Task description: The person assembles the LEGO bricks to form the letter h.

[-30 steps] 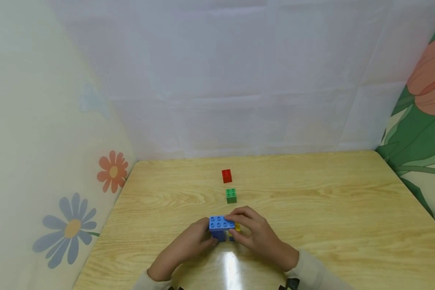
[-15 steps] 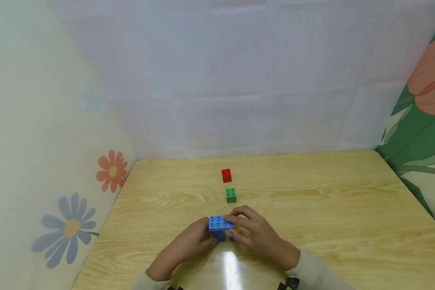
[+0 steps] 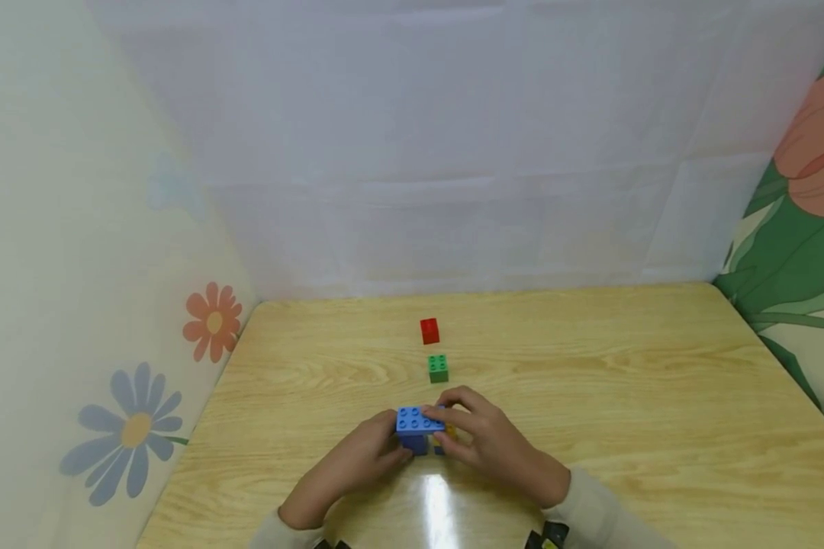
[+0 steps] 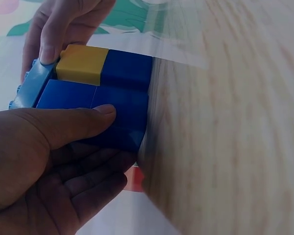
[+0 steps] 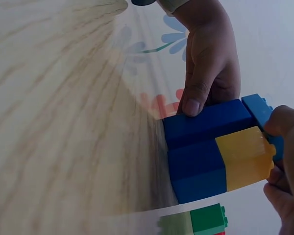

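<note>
Near the front middle of the wooden table (image 3: 590,396) stands a small stack of dark blue bricks (image 4: 117,105) with a yellow brick (image 5: 245,156) on one side and a light blue brick (image 3: 415,419) on top. My left hand (image 3: 384,450) grips the stack's left side, its thumb lying on the dark blue bricks (image 5: 196,152). From the right, my right hand (image 3: 463,431) holds the other end, its fingers curled over the light blue brick (image 4: 32,88) beside the yellow brick (image 4: 82,63).
A green brick (image 3: 438,368) lies just beyond the hands, and a red brick (image 3: 429,331) lies further back in line with it. Flowered walls close the table at the left (image 3: 137,427) and right (image 3: 796,267), and a pale wall stands behind.
Both hands stay on the stack. The right hand's fingers have shifted only slightly over the top brick.
</note>
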